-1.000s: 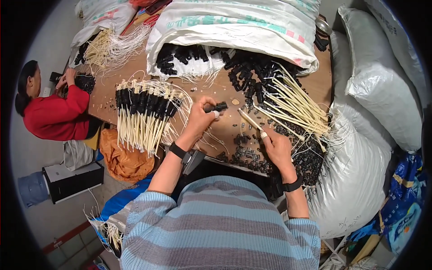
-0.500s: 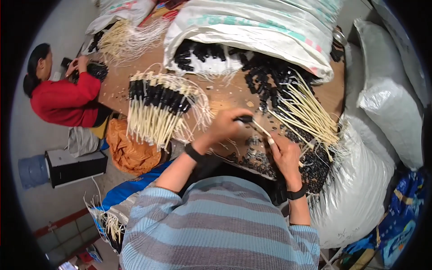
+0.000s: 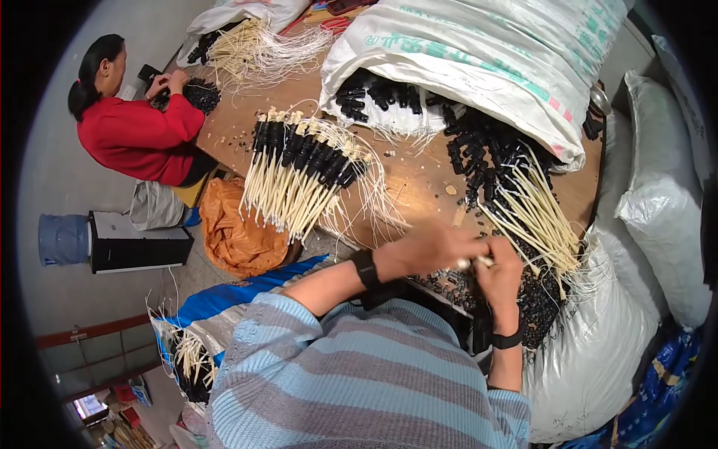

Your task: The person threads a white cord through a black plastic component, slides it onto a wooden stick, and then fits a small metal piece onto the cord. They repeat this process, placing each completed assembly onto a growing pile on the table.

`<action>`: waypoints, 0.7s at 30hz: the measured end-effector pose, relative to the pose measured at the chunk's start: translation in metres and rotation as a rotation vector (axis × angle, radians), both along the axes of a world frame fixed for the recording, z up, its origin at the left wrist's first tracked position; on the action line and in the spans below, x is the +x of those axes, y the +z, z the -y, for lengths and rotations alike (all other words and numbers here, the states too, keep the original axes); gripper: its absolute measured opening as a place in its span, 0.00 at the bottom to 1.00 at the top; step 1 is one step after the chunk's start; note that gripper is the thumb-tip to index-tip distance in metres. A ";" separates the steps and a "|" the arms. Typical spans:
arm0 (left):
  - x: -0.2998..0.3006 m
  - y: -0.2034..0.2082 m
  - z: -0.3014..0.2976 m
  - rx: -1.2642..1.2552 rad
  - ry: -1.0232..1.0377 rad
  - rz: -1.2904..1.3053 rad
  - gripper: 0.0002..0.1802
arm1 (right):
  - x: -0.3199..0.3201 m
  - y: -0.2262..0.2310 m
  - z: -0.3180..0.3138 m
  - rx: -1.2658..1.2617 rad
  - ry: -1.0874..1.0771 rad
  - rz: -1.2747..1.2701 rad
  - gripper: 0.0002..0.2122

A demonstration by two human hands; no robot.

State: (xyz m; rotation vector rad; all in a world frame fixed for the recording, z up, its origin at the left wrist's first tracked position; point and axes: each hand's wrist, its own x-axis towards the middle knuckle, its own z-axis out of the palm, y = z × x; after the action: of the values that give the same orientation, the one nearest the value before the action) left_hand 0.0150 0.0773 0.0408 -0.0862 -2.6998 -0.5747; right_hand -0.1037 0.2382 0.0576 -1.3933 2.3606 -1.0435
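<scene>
My left hand [image 3: 419, 251] reaches across to my right hand [image 3: 499, 278] above the table's near edge. It is smeared by motion, so its fingers and anything in them cannot be made out. The fingers of my right hand are closed in a pinch, with the pale end of a cream-coloured cord [image 3: 485, 262] showing at their tips. Most of that cord is hidden by the hands. To the left lies a fanned stack of cream cords with black sockets [image 3: 303, 161]. Loose cream cords [image 3: 540, 217] lie beyond my right hand, beside black plastic parts [image 3: 475, 153].
A white woven sack [image 3: 479, 60] spills black parts onto the wooden table [image 3: 404, 168]. Small black pieces [image 3: 550, 307] cover its right corner. Full plastic sacks [image 3: 598, 337] stand on the right. A person in red [image 3: 138, 131] works at the far left, near an orange bag [image 3: 235, 232].
My hands have come together, the left moving right and nearer. The black socket seen in my left hand before is no longer visible. The view has shifted, moving the table's things rightward.
</scene>
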 end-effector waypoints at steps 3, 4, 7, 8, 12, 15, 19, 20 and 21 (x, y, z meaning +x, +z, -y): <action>0.017 -0.025 0.039 0.319 0.302 0.134 0.07 | -0.017 0.005 -0.020 -0.522 -0.063 0.978 0.09; 0.024 -0.021 0.048 0.428 0.380 0.323 0.06 | -0.019 0.001 -0.029 -0.698 -0.017 1.207 0.13; 0.014 -0.027 0.031 0.974 0.376 0.245 0.08 | 0.004 0.014 0.004 -0.049 0.137 0.574 0.11; 0.006 -0.019 0.016 1.451 0.384 0.248 0.07 | 0.016 0.001 0.018 -0.022 0.159 0.200 0.09; 0.008 -0.011 0.021 1.070 0.391 0.348 0.07 | 0.031 -0.007 0.024 0.016 0.000 0.127 0.05; 0.013 -0.021 0.022 0.778 0.335 0.324 0.11 | 0.029 -0.013 0.022 -0.060 0.042 -0.015 0.04; 0.020 -0.024 0.025 0.468 0.223 0.122 0.19 | 0.025 -0.017 0.022 -0.096 -0.036 -0.111 0.06; 0.021 -0.025 0.025 0.469 0.225 0.124 0.19 | 0.025 -0.017 0.022 -0.076 -0.028 -0.106 0.07; 0.021 -0.025 0.024 0.473 0.210 0.174 0.21 | 0.025 -0.017 0.021 -0.075 -0.025 -0.104 0.07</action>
State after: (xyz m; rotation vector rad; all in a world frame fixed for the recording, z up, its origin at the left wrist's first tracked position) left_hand 0.0364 0.0530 0.0158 0.3835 -2.6068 -1.1753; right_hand -0.0790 0.2168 0.0404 -1.4817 2.4417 -1.1025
